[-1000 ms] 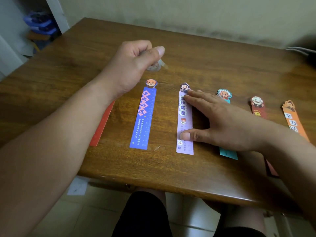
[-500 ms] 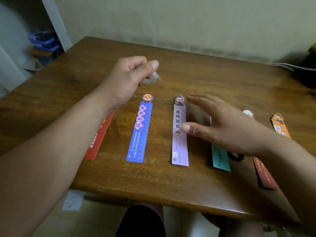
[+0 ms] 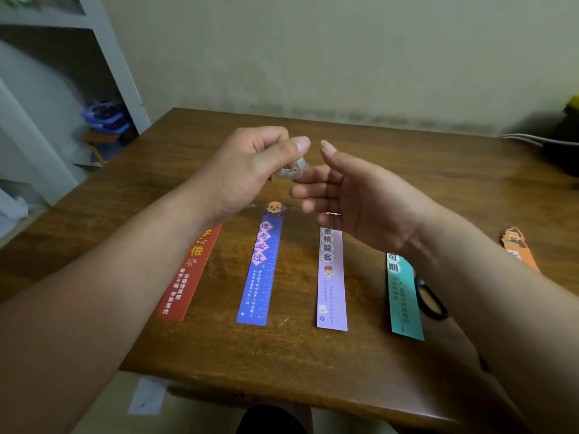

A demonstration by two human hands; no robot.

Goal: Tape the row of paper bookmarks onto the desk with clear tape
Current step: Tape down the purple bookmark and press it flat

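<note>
A white shelf unit (image 3: 94,73) is seen at far left, with a blue object (image 3: 105,117) on the floor beside it. A wooden desk (image 3: 391,158) fills the middle of the view, against a pale wall (image 3: 313,51).

Five bookmarks are laid flat in a row on the desk, well apart from one another. At the left, a red bookmark (image 3: 188,277) is partly covered by the left forearm. Next to it a blue bookmark (image 3: 260,270) is laid, topped with a small cartoon head. A lilac bookmark (image 3: 331,283) follows, its upper end hidden behind the right hand. A teal bookmark (image 3: 402,296) comes next, its top covered by the right wrist, with a dark loop (image 3: 434,303) seen just beside it. An orange bookmark (image 3: 520,249) is placed furthest right, partly hidden by the right forearm.

Above the row, the left hand (image 3: 241,173) is raised off the desk and closed around a small roll of clear tape (image 3: 291,171), which is pinched between thumb and fingers. The right hand (image 3: 357,195) is held just beside it, palm turned inward and fingers loosely spread, empty; its fingertips (image 3: 297,180) are brought against the roll. Whether a tape end is gripped cannot be told.

Cables (image 3: 532,139) are seen at the far right edge.
</note>
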